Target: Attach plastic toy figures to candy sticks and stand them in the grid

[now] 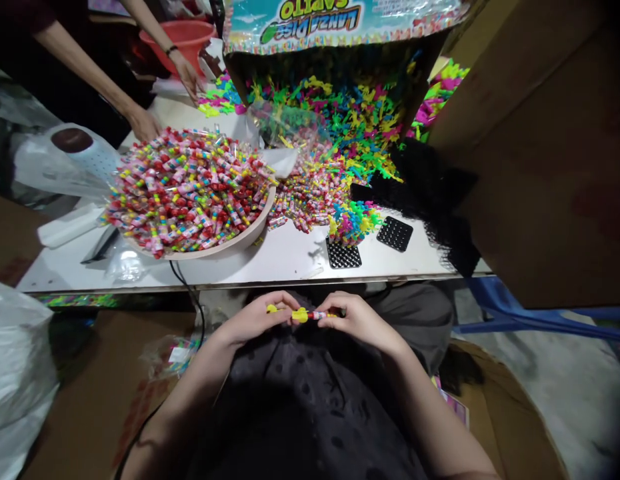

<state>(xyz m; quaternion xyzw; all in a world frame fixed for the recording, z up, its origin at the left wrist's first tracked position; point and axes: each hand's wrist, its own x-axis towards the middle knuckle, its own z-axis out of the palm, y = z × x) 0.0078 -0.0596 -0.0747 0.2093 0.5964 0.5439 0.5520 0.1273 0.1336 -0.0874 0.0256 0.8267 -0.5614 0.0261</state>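
Above my lap, in front of the table edge, both my hands meet around two small parts. My left hand [263, 315] is closed on a yellow plastic toy figure [300, 315]. My right hand [354, 319] pinches a thin candy tube [317, 315] with a red end and coloured candies. The red end touches or nearly touches the yellow figure; I cannot tell whether they are joined. Beyond my hands, on the table, lie a black studded square tray [344, 256] and a second black tray [396, 233], beside a small heap of coloured figures [354, 221].
A wide basin [250, 235] heaped with candy tubes stands at left on the white table [230, 272]. Behind, an open printed carton [345, 27] spills colourful figures. Another person's hand [145, 125] reaches near the basin. A large cardboard box [555, 153] blocks the right side.
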